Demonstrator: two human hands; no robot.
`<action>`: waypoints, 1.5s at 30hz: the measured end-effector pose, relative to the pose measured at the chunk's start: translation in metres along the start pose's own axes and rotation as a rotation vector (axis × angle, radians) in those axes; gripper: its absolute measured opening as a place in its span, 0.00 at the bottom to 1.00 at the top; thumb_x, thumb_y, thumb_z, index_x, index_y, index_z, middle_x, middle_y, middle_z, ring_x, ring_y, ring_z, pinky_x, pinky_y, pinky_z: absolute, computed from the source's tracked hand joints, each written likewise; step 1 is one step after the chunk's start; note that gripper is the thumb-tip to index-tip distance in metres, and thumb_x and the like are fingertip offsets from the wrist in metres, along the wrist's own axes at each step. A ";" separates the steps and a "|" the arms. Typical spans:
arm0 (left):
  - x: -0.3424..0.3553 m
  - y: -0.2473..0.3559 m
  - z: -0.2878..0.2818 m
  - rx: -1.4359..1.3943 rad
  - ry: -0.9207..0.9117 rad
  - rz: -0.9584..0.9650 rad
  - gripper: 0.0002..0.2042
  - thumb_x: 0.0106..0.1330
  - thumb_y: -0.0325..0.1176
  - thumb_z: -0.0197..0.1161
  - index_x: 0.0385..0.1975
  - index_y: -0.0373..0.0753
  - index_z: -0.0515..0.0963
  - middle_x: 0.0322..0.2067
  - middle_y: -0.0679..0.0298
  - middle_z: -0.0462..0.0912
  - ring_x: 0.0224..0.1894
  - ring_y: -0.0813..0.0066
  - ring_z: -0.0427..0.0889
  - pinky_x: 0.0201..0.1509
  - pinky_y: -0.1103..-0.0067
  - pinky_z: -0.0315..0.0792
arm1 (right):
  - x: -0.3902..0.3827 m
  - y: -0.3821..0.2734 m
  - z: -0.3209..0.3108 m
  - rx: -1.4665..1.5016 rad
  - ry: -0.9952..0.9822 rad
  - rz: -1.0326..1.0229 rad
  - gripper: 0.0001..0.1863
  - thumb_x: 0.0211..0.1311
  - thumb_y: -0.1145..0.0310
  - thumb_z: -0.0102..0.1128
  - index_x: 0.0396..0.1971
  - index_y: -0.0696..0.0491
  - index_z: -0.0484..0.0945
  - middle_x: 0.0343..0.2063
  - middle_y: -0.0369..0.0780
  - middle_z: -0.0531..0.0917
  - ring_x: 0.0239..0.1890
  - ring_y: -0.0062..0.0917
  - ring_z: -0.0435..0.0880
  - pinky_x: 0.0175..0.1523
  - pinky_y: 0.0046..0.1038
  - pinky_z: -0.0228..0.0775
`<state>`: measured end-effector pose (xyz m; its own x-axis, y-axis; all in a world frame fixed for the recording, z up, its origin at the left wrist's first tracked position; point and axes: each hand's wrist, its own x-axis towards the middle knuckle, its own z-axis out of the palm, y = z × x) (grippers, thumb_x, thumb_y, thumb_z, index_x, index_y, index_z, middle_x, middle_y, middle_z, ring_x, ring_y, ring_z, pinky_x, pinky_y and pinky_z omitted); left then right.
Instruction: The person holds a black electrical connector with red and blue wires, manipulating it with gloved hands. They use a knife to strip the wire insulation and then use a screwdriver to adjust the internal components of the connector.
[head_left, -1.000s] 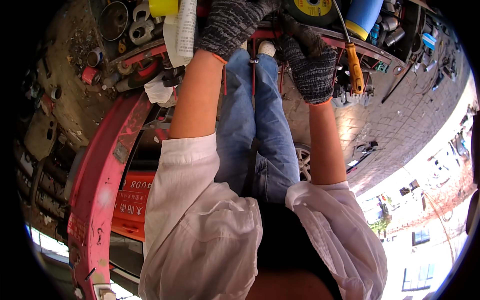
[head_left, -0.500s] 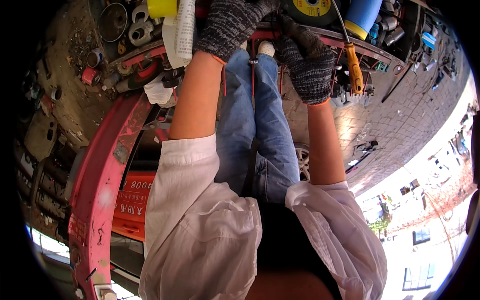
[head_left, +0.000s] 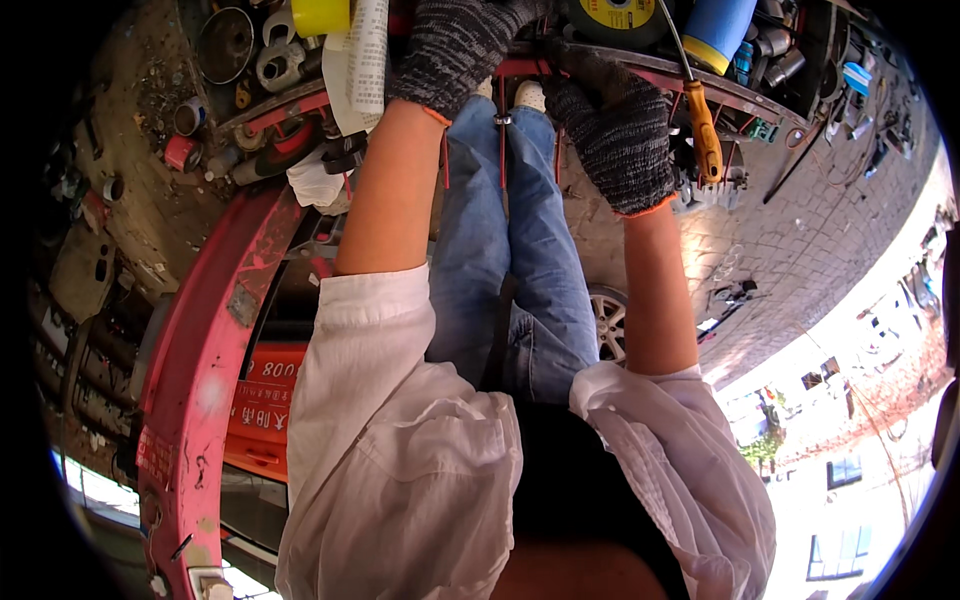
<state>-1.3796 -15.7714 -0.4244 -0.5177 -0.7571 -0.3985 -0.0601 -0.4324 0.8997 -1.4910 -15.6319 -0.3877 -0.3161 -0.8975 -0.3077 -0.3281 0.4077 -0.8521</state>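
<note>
**Entry: both hands at the tool tray, seen from above**

- **Left hand** (head_left: 455, 50), grey knit glove, at 12 o'clock of the view. The fingers (head_left: 500, 15) curl over the tray's edge and run out of the picture. I cannot tell how far they are closed or what they hold.
- **Right hand** (head_left: 612, 135), matching glove, at 1 o'clock and lower than my left. The fingers (head_left: 575, 90) are bent in tight against the red rail. The palm side is hidden, so I cannot tell whether anything is gripped.
- **Red rail** (head_left: 528, 68), front lip of the tool tray. Its long axis runs from 9 to 3 o'clock, dipping toward 4 on the right. It passes just above my right knuckles and under my left glove, touching or very near both.
- **Thin red rod** (head_left: 501, 145), with a small metal fitting near its top. It hangs below the rail with its long axis from 12 to 6 o'clock, free end pointing at 6. It sits between my hands, at 3 o'clock of my left wrist and 9 o'clock of my right glove. Neither hand is clearly nearer.
- **Screwdriver** (head_left: 703, 135), orange handle, just at 3 o'clock of my right hand, shaft pointing to 12.
- **Grinding disc** (head_left: 612, 14), yellow, at 12 o'clock of my right hand.
- **Paper roll** (head_left: 366, 55), white, at 9 o'clock of my left hand.
</note>
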 end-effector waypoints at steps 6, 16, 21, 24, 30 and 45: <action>0.003 -0.003 -0.003 0.067 -0.011 0.037 0.25 0.59 0.14 0.62 0.57 0.37 0.72 0.49 0.62 0.80 0.52 0.71 0.79 0.57 0.76 0.75 | -0.010 -0.006 0.010 0.001 0.116 -0.001 0.17 0.61 0.68 0.65 0.50 0.54 0.83 0.42 0.48 0.86 0.46 0.40 0.86 0.52 0.33 0.77; -0.017 0.023 0.000 0.161 0.026 -0.056 0.20 0.61 0.20 0.67 0.54 0.33 0.75 0.48 0.60 0.83 0.50 0.68 0.81 0.56 0.74 0.76 | -0.013 -0.011 0.013 -0.193 0.129 -0.072 0.16 0.63 0.70 0.64 0.51 0.55 0.82 0.41 0.48 0.87 0.42 0.37 0.88 0.47 0.31 0.78; -0.013 0.023 0.001 0.014 -0.009 -0.128 0.20 0.60 0.22 0.69 0.53 0.31 0.77 0.45 0.57 0.84 0.47 0.68 0.82 0.52 0.73 0.77 | -0.011 -0.014 0.010 -0.233 0.084 -0.025 0.16 0.64 0.70 0.62 0.51 0.54 0.82 0.41 0.49 0.86 0.42 0.41 0.86 0.48 0.33 0.78; -0.009 0.026 -0.003 0.149 -0.059 -0.206 0.18 0.60 0.26 0.70 0.51 0.31 0.78 0.45 0.58 0.85 0.46 0.69 0.82 0.52 0.73 0.76 | -0.010 -0.015 0.010 -0.223 0.095 -0.003 0.16 0.63 0.71 0.62 0.51 0.54 0.82 0.40 0.49 0.86 0.42 0.42 0.86 0.48 0.34 0.78; -0.004 0.036 -0.010 0.349 -0.157 -0.206 0.15 0.62 0.28 0.69 0.47 0.31 0.80 0.44 0.60 0.85 0.46 0.71 0.81 0.52 0.74 0.76 | -0.011 -0.019 0.011 -0.211 0.129 0.008 0.17 0.62 0.71 0.63 0.52 0.54 0.82 0.42 0.48 0.86 0.44 0.41 0.86 0.49 0.34 0.77; 0.000 0.022 -0.024 0.104 -0.271 -0.223 0.14 0.64 0.20 0.62 0.50 0.34 0.78 0.45 0.62 0.82 0.48 0.70 0.80 0.54 0.77 0.77 | -0.010 -0.007 0.023 -0.014 0.223 -0.027 0.16 0.61 0.70 0.64 0.50 0.56 0.83 0.38 0.50 0.86 0.41 0.42 0.87 0.47 0.34 0.79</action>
<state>-1.3603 -15.7926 -0.4085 -0.6884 -0.4865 -0.5379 -0.2764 -0.5097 0.8148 -1.4650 -15.6295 -0.3887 -0.4951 -0.8494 -0.1826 -0.3512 0.3879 -0.8521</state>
